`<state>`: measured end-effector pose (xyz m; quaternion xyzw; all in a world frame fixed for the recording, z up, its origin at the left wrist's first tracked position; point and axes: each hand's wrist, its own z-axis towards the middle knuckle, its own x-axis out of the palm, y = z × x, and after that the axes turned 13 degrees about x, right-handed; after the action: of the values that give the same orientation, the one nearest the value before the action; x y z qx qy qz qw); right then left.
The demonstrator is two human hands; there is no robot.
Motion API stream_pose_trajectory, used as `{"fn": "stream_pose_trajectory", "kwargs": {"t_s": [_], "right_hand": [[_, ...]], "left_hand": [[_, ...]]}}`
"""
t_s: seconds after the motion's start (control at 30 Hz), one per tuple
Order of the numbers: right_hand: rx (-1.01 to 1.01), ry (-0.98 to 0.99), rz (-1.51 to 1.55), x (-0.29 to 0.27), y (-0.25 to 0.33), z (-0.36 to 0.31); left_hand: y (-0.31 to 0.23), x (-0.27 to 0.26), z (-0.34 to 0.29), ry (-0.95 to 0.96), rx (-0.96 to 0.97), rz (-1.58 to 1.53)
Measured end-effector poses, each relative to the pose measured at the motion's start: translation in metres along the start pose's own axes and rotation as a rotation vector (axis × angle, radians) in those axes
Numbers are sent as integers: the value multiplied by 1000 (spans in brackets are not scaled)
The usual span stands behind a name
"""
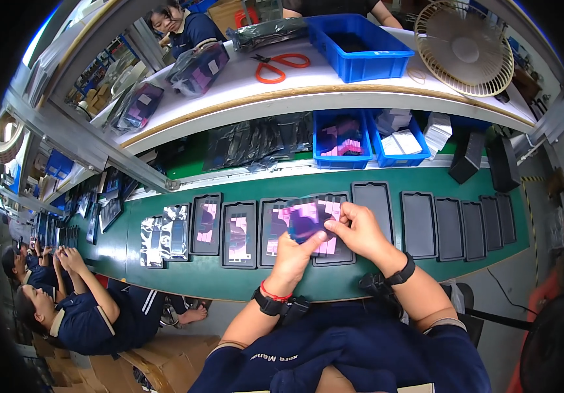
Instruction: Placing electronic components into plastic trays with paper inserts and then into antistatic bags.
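Over the row of black trays I hold a thin stack of pink and purple film sheets. My left hand grips the stack's lower left side, thumb on top. At its right edge, the fingers of my right hand are closed in a pinch. Beneath my hands, trays holding similar sheets are partly hidden. To the left, one black tray has a pink sheet lying in it, and another pink sheet lies in the tray beyond. Two shiny film-wrapped pieces lie at the row's left end.
Several bare black trays stand right on the green bench. Behind are a blue bin of pink sheets and another blue bin of white pieces. The shelf above bears red-handled scissors and a fan. Co-workers sit at left.
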<state>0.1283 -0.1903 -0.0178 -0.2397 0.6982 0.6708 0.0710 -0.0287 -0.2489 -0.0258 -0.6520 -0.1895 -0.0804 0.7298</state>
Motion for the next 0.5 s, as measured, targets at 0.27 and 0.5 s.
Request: {"fn": "stream_pose_trajectory", "kwargs": {"t_s": [0.27,0.5], "right_hand": [[-149,-389,-570,-11,0,-8],[90,-165,119,-39,0,-13]], "left_hand": [[2,-14,9,-31,-70,-45],[22,36,15,103,-60,-57]]}}
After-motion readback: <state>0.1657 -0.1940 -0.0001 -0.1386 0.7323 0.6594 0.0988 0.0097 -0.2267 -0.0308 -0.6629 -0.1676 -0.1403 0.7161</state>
